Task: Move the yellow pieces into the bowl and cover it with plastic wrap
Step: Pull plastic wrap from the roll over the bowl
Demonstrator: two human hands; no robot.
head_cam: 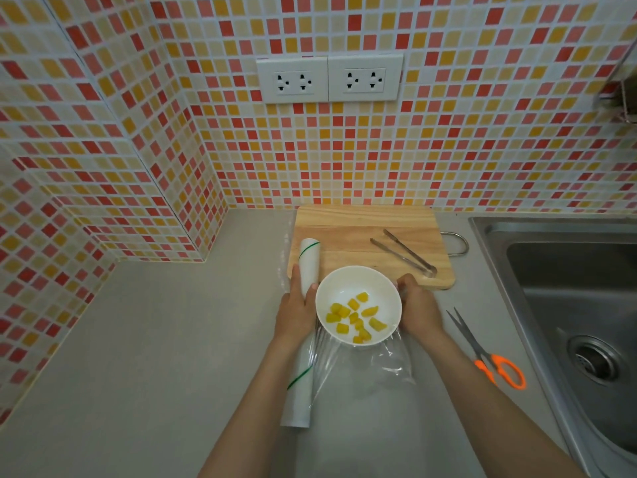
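All yellow pieces (pixel 355 317) sit in the bowl (pixel 358 281); wrapping is underway. Left hand (pixel 296 310) clasps the roll (pixel 303 326) at 9 o'clock, right hand (pixel 418 307) pinches film (pixel 372 367) at 3. Next, I judge: stretch it taut across the rim.

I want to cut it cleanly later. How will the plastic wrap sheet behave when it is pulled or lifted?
The plastic wrap sheet looks very thin and floppy: it wrinkles beside the bowl. It probably clings and folds on itself. The roll, being round, may roll once the left hand lets go.

Sink (pixel 565 305) cut off at right edge
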